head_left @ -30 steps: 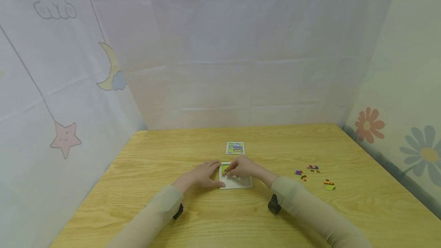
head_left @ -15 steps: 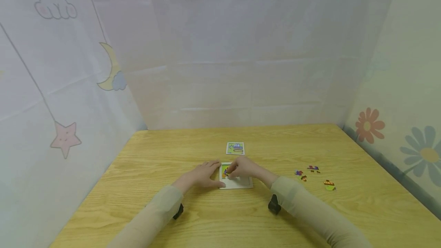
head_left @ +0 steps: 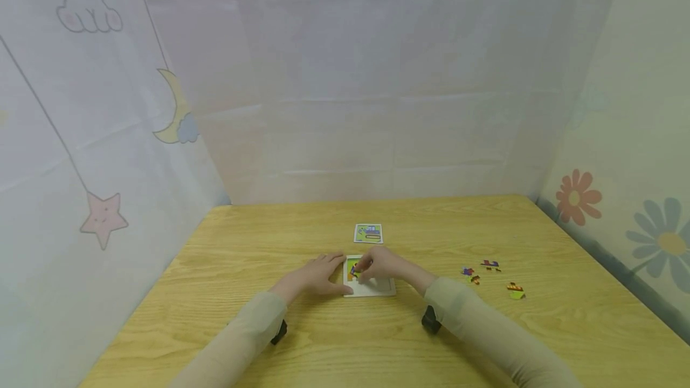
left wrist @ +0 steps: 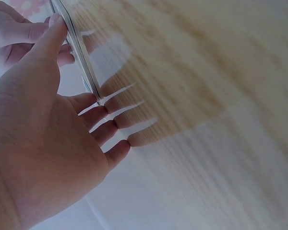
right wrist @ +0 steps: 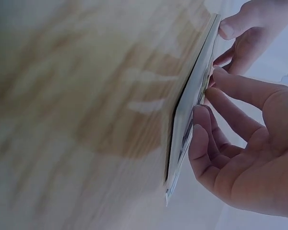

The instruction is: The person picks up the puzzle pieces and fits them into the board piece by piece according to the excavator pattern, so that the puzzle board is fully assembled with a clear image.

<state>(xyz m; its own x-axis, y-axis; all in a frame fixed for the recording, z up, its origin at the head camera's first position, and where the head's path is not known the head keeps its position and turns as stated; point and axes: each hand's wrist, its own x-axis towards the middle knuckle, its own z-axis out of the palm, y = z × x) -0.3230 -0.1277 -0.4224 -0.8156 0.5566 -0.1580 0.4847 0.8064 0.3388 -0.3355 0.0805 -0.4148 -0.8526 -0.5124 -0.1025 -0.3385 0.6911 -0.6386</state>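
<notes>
A shallow white puzzle tray (head_left: 374, 292) lies on the table in the head view, with a green, orange and purple jigsaw piece (head_left: 353, 269) in its upper left part. My left hand (head_left: 318, 274) steadies the tray from the left: its thumb rests on the near rim, and the other fingers reach along the left side, nearly straight in the left wrist view. Over the tray, my right hand (head_left: 380, 263) pinches at the puzzle piece with thumb and index finger, partly covering it. In the right wrist view those fingertips (right wrist: 219, 73) meet the tray's surface (right wrist: 185, 103), the other fingers curled.
Behind the tray lies a square picture card (head_left: 369, 233) with a purple and green vehicle. Several loose jigsaw pieces (head_left: 490, 264) are scattered at the right, one yellow-green and orange piece (head_left: 516, 290) nearest. Printed cloth (head_left: 345, 106) walls in the wooden table (head_left: 269, 226).
The puzzle piece under the right fingers has turned and settled in the tray's upper left, showing more orange at the left. The left hand has stayed in place.
</notes>
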